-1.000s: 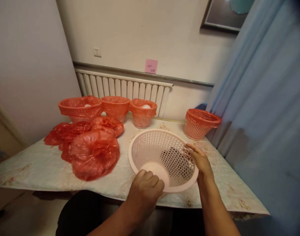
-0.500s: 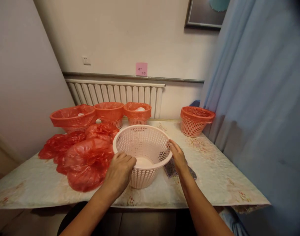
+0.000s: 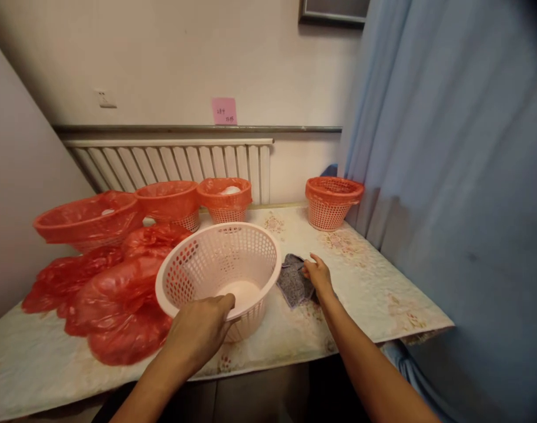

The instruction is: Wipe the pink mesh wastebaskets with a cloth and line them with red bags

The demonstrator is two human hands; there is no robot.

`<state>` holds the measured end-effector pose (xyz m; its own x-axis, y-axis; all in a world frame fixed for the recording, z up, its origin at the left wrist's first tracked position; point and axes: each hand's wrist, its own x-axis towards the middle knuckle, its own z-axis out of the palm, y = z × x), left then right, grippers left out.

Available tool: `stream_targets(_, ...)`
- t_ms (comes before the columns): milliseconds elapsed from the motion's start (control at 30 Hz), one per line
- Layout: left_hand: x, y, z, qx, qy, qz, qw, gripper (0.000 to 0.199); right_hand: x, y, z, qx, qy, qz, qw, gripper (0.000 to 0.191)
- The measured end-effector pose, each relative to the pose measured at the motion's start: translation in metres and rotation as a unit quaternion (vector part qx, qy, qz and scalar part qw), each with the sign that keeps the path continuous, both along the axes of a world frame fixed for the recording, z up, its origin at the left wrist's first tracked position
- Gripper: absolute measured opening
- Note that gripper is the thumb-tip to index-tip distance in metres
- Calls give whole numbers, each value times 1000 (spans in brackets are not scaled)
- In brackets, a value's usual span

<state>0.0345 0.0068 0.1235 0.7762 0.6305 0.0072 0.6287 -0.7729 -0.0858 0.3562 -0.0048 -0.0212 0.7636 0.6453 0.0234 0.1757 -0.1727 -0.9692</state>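
Note:
A pale pink plastic basket (image 3: pixel 251 249) with a perforated wall leans slightly on the table in front of me. My left hand (image 3: pixel 202 329) is closed over its near rim, thumb on the inside. To the right of the basket lies a dark grey cloth (image 3: pixel 294 285) with a purple edge. At the cloth's upper right side is my right hand (image 3: pixel 318 275), its thumb and fingers pinched on the edge; part of the cloth is hidden beneath the hand and wrist.
Crumpled red plastic bags (image 3: pixel 118 305) are heaped left of the basket. Behind them stand several baskets lined with red bags, among them one (image 3: pixel 224 200) with something white inside. Another lined basket (image 3: pixel 332 202) is by the blue curtain (image 3: pixel 409 176). A radiator (image 3: pixel 171 167) runs along the wall.
My right hand has left the basket's right rim and moved down to the grey cloth. The basket now tilts a little, held only by my left hand. The view has turned slightly right.

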Motion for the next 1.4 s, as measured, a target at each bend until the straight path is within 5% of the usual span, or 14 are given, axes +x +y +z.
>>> stream_targets(133, 3, 1, -1, 10, -6, 10, 1000, 21, 21, 1, -31, -41, -73, -35, 996, 63)
stream_targets(267, 8, -1, -2, 19, -3, 28, 999, 15, 5, 13, -56, -117, -176, 43, 976, 68)
stream_targets(467, 8, -4, -2, 27, -16, 26, 999, 17, -12, 21, -68, -119, -116, 39, 985, 32)
stream_targets(700, 6, -5, -1, 22, -34, 19, 999, 15, -31, -14, -16, 54, 3, 14, 998, 45)
stream_targets(833, 6, -7, 0, 25, -37, 9, 999, 12, -78, -61, 28, 253, 96, 13, 963, 42)
stream_targets(967, 4, -10, -1, 28, -39, 6, 999, 13, -124, -83, 62, 212, -118, -20, 970, 33)
stream_targets(1067, 0, -12, -1, 27, -41, -1, 999, 13, -144, -72, 75, 192, -229, 15, 954, 47)
stream_targets(1400, -1, -10, 5, 25, -59, -39, 997, 16, -123, -21, 109, 70, -275, 94, 954, 38)
